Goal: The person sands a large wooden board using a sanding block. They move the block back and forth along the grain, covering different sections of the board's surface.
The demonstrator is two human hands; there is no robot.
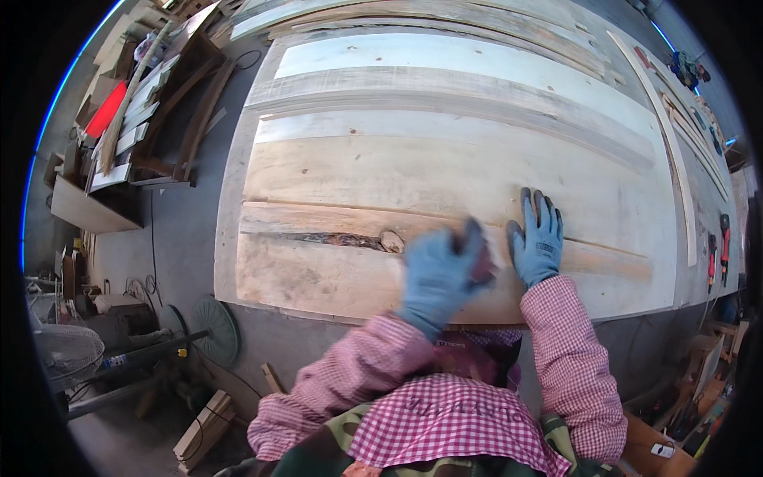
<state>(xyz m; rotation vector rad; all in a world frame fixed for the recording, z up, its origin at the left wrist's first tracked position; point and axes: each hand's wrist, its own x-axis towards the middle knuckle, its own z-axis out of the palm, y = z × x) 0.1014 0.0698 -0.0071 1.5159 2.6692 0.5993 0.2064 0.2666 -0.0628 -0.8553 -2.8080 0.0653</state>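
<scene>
My left hand (435, 278), in a blue work glove with dark fingertips, is smeared by motion over the near part of a pale wooden panel (318, 278). Its fingers are closed round a small dark reddish piece (483, 266), too blurred to name. To its right, my right hand (541, 242), gloved the same way, lies flat on the panel with its fingers stretched away from me. A dark, bark-lined crack (338, 239) ends at a round knot (391, 242) left of my left hand. A narrow seam runs rightward past both hands.
More boards (445, 87) lie across the far side of the table. Two red-and-black hand tools (724, 238) rest at its right edge, near a long thin strip (675, 183). A round green base (216, 331) and a fan (70, 354) stand at left.
</scene>
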